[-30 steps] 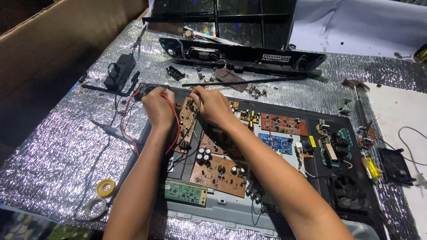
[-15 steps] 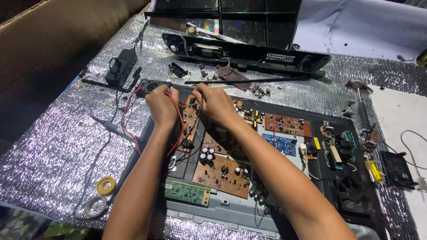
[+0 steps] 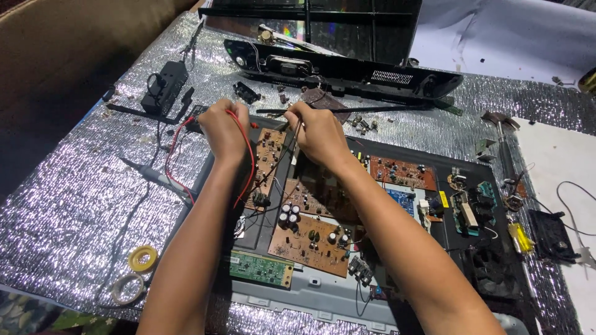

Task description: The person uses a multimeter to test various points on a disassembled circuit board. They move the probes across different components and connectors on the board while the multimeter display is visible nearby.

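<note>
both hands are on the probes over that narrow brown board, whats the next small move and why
Probably hold the tips steady on the narrow brown board. The left hand pinches a probe with a red lead over it, and the right hand angles a thin probe down toward the same board. Exact contact points are too small to tell.

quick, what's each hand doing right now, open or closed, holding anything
Left hand: closed on a probe with a red wire.
Right hand: closed on a thin dark probe over the narrow brown circuit board.
</note>
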